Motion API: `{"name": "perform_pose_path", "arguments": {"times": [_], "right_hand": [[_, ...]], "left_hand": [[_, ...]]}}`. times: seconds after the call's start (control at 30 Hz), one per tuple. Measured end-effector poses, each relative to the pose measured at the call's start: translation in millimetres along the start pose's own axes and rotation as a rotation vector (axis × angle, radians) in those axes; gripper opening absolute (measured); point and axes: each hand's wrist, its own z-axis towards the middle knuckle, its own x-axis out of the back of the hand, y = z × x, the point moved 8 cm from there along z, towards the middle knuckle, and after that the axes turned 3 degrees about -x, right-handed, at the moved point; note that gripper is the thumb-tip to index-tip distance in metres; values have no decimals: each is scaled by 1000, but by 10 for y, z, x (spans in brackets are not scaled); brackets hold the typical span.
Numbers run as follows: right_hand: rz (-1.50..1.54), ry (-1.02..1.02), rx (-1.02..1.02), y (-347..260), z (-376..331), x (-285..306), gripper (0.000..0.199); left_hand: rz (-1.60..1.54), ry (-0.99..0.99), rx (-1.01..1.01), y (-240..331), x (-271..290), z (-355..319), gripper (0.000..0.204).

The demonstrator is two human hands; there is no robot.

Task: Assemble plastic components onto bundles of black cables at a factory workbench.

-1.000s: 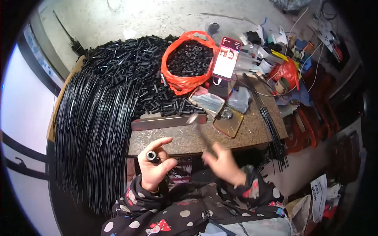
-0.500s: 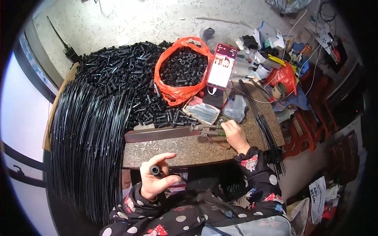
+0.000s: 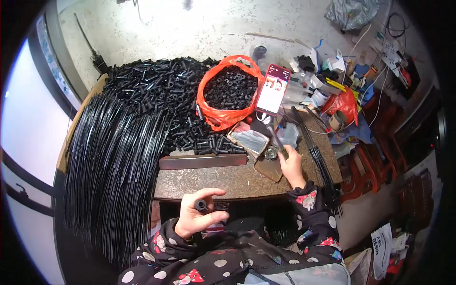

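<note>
My left hand (image 3: 195,219) is raised in front of the table's near edge. Its lower fingers curl round a short black tube (image 3: 201,205) whose hollow end faces up, while thumb and index finger stand apart. My right hand (image 3: 292,167), over the right part of the table, is closed on the handles of a pair of pliers (image 3: 276,138), whose head points up and away. Beside the pliers lie a small round glittering thing (image 3: 270,153) and a brown flat piece (image 3: 267,170). The rest of the black tube is hidden by my fingers.
A heap of black tubes (image 3: 152,85) covers the back left, with long thin black rods (image 3: 114,166) hanging over the front. An orange-red bag (image 3: 223,119) holds small black parts. A phone (image 3: 272,97) stands behind a tray (image 3: 249,140). A metal bar (image 3: 204,161) lies across the table (image 3: 213,180).
My right hand has lifted and turned the pliers from lying sideways to pointing away. My left hand keeps the tube. The whole view has shifted slightly.
</note>
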Motion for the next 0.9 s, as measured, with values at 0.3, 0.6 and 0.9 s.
{"name": "perform_pose_path", "arguments": {"times": [0.3, 0.6, 0.9], "right_hand": [[1365, -334, -588, -1825, -629, -22, 24], [1349, -245, -334, -2147, -719, 58, 29], [373, 268, -372, -158, -165, 414, 7]], "left_hand": [[209, 112, -75, 351, -170, 4, 64], [129, 147, -157, 352, -176, -108, 53], [-21, 74, -149, 414, -139, 189, 42]]}}
